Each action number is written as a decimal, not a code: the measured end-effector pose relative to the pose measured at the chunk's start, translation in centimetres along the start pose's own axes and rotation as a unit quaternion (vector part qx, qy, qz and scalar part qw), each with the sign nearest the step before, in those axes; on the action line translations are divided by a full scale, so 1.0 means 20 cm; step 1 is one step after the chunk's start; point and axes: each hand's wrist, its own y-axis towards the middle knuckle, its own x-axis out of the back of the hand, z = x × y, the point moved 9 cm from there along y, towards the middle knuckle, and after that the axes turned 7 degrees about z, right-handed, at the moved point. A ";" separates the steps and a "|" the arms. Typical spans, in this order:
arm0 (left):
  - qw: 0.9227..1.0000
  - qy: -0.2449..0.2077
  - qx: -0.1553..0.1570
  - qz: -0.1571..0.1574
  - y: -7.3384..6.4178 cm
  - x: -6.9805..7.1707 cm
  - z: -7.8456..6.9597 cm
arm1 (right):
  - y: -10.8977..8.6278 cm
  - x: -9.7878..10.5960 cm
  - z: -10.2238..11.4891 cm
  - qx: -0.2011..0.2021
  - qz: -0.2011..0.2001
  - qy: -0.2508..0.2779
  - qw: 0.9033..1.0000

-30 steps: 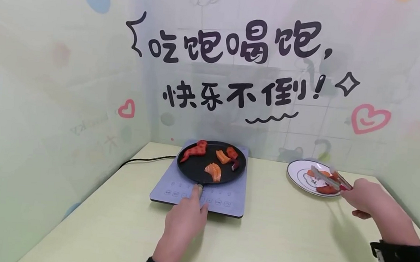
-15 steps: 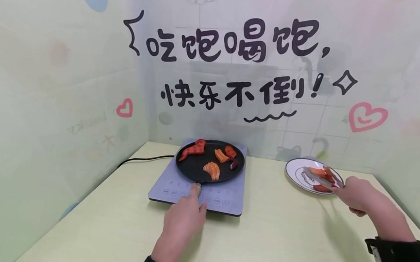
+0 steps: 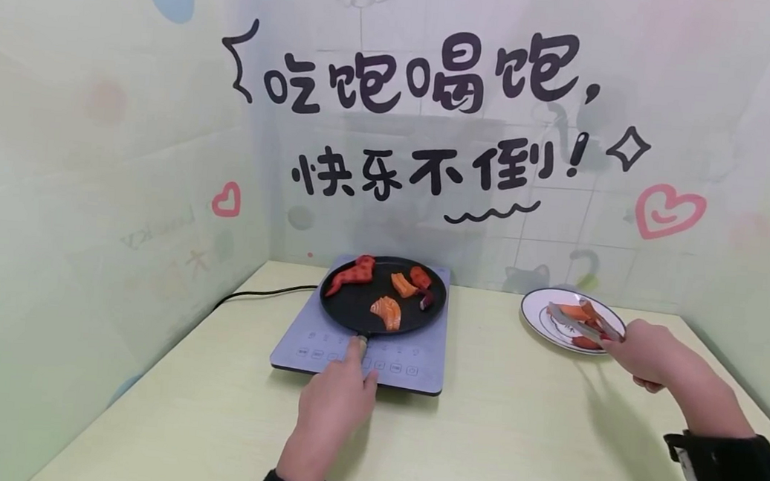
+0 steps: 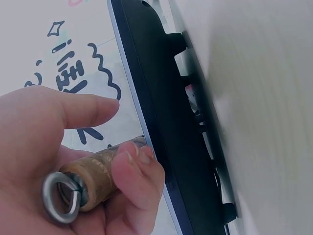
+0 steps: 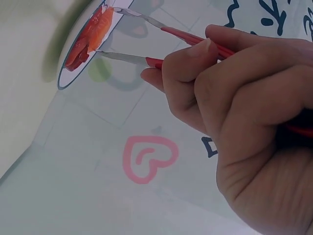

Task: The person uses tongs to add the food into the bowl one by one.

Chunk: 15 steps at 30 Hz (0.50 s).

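Observation:
My left hand [image 3: 336, 401] grips the brown wooden handle [image 4: 98, 176], tipped with a metal ring, of a black flat pan [image 3: 350, 309]. In the pan lie a red wing-shaped piece [image 3: 354, 273], white-striped salmon slices [image 3: 387, 312], a smaller orange piece [image 3: 404, 285] and a red piece with a dark purple end [image 3: 420, 276]. Over at the right, my right hand [image 3: 658, 356] holds metal tongs [image 5: 183, 36] with red grips. Their tips are spread at either side of an orange piece [image 5: 101, 27] on the white plate [image 3: 534, 319]; whether they touch it I cannot tell.
Beneath the pan is a blue-grey induction cooktop [image 3: 297, 346], its black cord [image 3: 274, 292] running left to the wall. Redder food pieces [image 5: 80, 51] share the plate with the orange one. Printed walls [image 3: 386, 226] enclose the pale table [image 3: 478, 441] at the back and sides.
The tongs have moved slightly left and lower over the plate, their tips coming around the orange piece. My left hand stays on the pan handle. The whole head view has shifted slightly.

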 end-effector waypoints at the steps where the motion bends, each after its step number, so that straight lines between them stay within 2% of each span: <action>1: 1.000 0.000 0.000 0.000 0.00 0.00 0.00 | 0.00 0.00 0.00 0.002 0.000 0.004 1.000; 15: 1.000 0.001 0.003 0.007 0.00 0.00 0.00 | -0.04 0.01 0.03 0.023 0.018 0.022 0.999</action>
